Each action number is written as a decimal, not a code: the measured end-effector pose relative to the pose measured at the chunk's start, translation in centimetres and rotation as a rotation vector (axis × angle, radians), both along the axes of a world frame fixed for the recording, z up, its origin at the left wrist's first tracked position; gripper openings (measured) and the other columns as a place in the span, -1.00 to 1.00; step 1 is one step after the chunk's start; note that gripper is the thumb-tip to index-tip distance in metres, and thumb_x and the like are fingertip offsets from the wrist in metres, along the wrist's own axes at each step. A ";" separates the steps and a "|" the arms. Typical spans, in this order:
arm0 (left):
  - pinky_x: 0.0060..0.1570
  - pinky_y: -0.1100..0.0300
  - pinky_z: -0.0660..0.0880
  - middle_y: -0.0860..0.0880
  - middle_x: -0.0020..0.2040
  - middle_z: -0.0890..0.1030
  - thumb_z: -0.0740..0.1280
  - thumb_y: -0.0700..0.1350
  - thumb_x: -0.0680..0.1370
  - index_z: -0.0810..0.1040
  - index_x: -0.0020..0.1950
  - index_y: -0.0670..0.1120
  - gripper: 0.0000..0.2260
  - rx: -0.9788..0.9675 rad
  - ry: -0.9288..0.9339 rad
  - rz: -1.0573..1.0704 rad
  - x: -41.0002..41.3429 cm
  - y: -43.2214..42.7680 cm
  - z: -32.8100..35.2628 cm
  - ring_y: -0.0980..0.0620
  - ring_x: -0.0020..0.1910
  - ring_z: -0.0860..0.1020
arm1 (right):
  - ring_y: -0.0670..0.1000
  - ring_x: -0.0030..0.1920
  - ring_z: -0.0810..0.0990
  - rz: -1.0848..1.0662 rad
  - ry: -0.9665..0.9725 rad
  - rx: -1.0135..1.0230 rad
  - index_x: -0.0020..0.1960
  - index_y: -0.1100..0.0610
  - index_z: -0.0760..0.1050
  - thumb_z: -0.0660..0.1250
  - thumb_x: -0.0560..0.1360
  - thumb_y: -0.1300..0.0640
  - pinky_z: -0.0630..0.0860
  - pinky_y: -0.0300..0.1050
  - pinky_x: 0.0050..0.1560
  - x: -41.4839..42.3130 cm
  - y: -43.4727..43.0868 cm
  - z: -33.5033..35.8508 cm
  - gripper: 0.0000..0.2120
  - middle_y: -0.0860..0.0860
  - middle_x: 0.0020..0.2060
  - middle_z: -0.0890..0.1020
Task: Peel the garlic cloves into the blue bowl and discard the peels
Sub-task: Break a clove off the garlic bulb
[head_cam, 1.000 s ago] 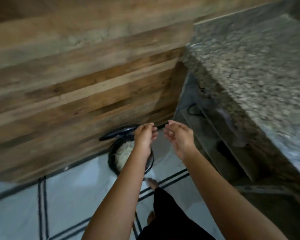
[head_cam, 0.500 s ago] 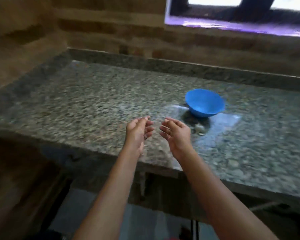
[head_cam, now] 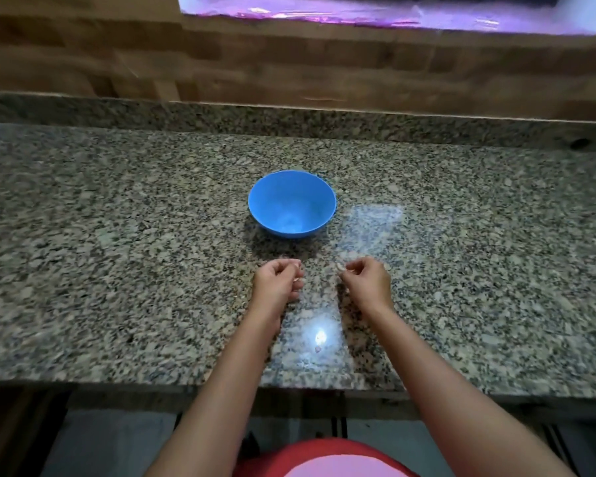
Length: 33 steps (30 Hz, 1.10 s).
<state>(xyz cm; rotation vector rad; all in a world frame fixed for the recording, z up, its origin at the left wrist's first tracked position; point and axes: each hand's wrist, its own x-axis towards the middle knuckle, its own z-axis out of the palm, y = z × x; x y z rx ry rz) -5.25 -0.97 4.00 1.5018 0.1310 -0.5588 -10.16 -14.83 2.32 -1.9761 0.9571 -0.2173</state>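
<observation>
Head view: the only view you have, looking down over your two forearms.
Bowl count: one round blue plastic bowl (head_cam: 292, 203), upright near the middle of the speckled grey granite counter (head_cam: 117, 235), beyond both hands and apart from them.
Grip count: two, side by side but apart, over the counter on the near side of the bowl.
Left grip (head_cam: 277, 284): your fingers are curled in. One pale sliver (head_cam: 297, 279) shows at the fingertips, and I cannot tell whether you hold it.
Right grip (head_cam: 368, 283): thumb and fingertips are pressed together, pinching one small pale bit (head_cam: 340, 268).
Other things: one wood-grain wall (head_cam: 289, 63), one purple-lit window strip (head_cam: 393, 12), one white glare spot (head_cam: 320, 337) on the counter between your forearms, and one pinkish speck (head_cam: 318, 348) just under it.
Change from half a second ago: your fingers were then loosely spread above the counter's near edge and are now curled further in. The bowl sat right of centre and now sits centred. The pale clump beside the bowl no longer shows as a clump.
Hard to make out: the bowl's inside is blurred, showing only a pale sheen. Both pale pieces are too small to name. The window strip is cut off at the top, and your red garment (head_cam: 324, 456) at the bottom edge.
</observation>
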 end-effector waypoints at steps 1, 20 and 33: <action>-0.42 0.31 0.39 -0.04 -0.26 0.54 0.20 -0.24 0.60 0.51 -0.07 -0.15 -0.89 0.011 -0.002 -0.006 0.1 -0.1 -0.2 0.09 -0.37 0.48 | 0.00 -0.12 0.53 0.020 0.014 -0.027 0.00 0.21 0.56 0.36 0.47 0.24 0.38 -0.23 -0.13 0.1 -0.1 -0.2 -0.89 0.07 -0.13 0.60; -0.38 0.30 0.43 -0.05 -0.27 0.58 0.25 -0.27 0.56 0.52 -0.07 -0.15 -0.92 0.033 -0.120 -0.059 3.4 1.2 -0.7 0.04 -0.33 0.51 | -0.03 -0.25 0.56 0.078 -0.296 0.033 -0.14 0.18 0.57 0.38 0.48 0.11 0.54 -0.04 -0.09 6.6 1.7 4.9 -0.87 0.02 -0.28 0.60; -0.01 0.24 0.42 -0.04 0.10 0.55 0.28 -0.13 0.57 0.56 0.17 -0.10 -0.81 0.741 -0.827 -0.443 2.3 2.5 -3.8 0.03 0.01 0.52 | -0.13 -0.30 0.53 0.220 -0.188 0.167 -0.06 0.14 0.56 0.33 0.52 0.18 0.45 -0.34 -0.31 -0.5 3.2 1.6 -0.95 -0.02 -0.23 0.59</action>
